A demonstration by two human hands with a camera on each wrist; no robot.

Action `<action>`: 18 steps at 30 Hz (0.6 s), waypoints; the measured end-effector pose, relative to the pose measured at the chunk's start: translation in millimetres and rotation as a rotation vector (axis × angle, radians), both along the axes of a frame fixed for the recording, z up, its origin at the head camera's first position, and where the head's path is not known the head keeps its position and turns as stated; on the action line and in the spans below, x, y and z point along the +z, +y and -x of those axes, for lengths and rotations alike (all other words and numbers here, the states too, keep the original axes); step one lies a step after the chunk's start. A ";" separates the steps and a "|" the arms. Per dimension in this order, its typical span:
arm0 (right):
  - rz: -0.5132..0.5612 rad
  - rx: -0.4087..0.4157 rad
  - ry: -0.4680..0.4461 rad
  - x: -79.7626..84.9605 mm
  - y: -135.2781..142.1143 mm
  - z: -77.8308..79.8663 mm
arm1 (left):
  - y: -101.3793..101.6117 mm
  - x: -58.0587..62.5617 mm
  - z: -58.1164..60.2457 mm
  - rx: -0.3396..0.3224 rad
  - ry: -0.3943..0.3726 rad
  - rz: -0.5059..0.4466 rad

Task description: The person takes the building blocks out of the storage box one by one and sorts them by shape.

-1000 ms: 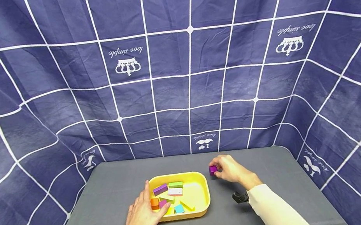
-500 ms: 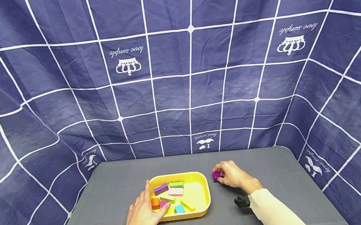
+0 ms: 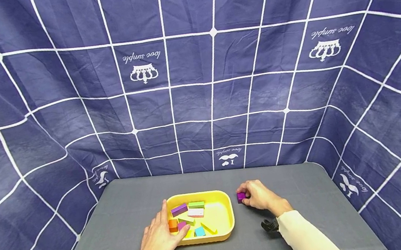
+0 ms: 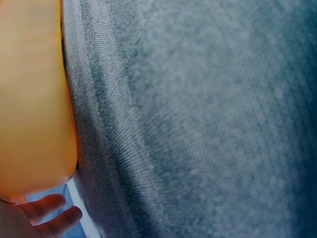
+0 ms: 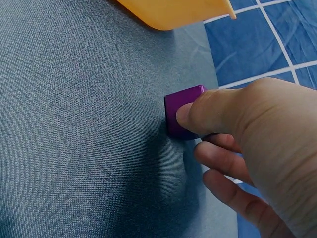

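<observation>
My right hand (image 3: 261, 196) pinches a small purple block (image 3: 241, 197) between thumb and fingers, to the right of a yellow tray (image 3: 232, 212). In the right wrist view the thumb lies on the near face of the purple block (image 5: 174, 105), which sits on or very close to the grey cloth. At the tray's left end rests my left hand (image 3: 159, 240), its fingers stretched along the rim and its thumb over the near left corner. The left wrist view shows the outer tray wall (image 4: 34, 99) and a few fingertips beyond it.
Inside the tray lie several coloured blocks, among them a purple bar (image 3: 179, 209), a green bar (image 3: 196, 204), an orange block (image 3: 173, 225) and a blue block (image 3: 199, 231). Blue white-lined curtains (image 3: 191, 65) surround the grey table surface (image 3: 298, 197).
My right hand has moved slightly nearer to me and lower with the purple block, then stayed almost still. The left hand and the tray have kept their places.
</observation>
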State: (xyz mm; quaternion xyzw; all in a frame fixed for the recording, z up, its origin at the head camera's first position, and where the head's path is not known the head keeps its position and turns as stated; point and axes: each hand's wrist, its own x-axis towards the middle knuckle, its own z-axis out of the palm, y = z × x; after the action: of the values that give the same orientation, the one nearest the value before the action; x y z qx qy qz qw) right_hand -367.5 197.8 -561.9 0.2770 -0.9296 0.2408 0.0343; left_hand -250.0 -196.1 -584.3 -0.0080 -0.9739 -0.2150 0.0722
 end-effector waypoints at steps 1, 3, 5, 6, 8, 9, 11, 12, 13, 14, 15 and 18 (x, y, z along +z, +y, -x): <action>0.002 0.003 0.006 -0.2 0.3 0.2 | 0.2 0.2 0.1 -0.001 0.002 0.000; 0.001 0.005 0.010 -0.4 1.1 0.4 | 0.5 0.3 0.1 -0.001 0.003 -0.002; 0.000 0.004 0.017 -0.1 1.8 -0.2 | 0.7 0.3 0.1 -0.001 0.001 -0.004; 0.000 0.003 0.020 0.0 2.2 -0.6 | 0.7 0.2 0.4 -0.001 0.001 -0.005; -0.003 -0.005 0.023 0.8 3.2 -1.5 | 0.8 0.1 0.5 -0.002 0.000 -0.008; -0.004 -0.007 0.028 1.3 3.6 -1.9 | 0.8 0.0 0.6 -0.002 0.000 -0.008; -0.006 -0.008 0.040 2.9 3.7 -2.5 | 0.7 -0.2 0.3 -0.003 -0.002 -0.012; -0.003 -0.007 0.046 4.2 3.6 -2.8 | 0.5 -0.5 0.2 -0.003 -0.004 -0.015; 0.000 -0.003 0.055 5.6 3.3 -3.0 | 0.4 -0.5 0.0 -0.004 -0.006 -0.018; 0.001 0.000 0.066 7.1 2.7 -3.1 | 0.1 -0.8 -0.1 -0.005 -0.009 -0.023; 0.005 0.003 0.077 8.7 1.9 -3.3 | -0.1 -1.1 -0.1 -0.006 -0.012 -0.030; 0.017 0.010 0.106 14.7 -0.9 -4.4 | -1.0 -1.5 0.4 -0.014 -0.019 -0.054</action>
State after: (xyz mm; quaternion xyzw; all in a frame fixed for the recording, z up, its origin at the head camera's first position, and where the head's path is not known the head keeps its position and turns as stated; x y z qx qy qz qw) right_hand -363.1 196.9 -547.3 0.2936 -0.9231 0.2337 0.0846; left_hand -250.4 -197.1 -585.8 -0.0111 -0.9683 -0.2417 0.0614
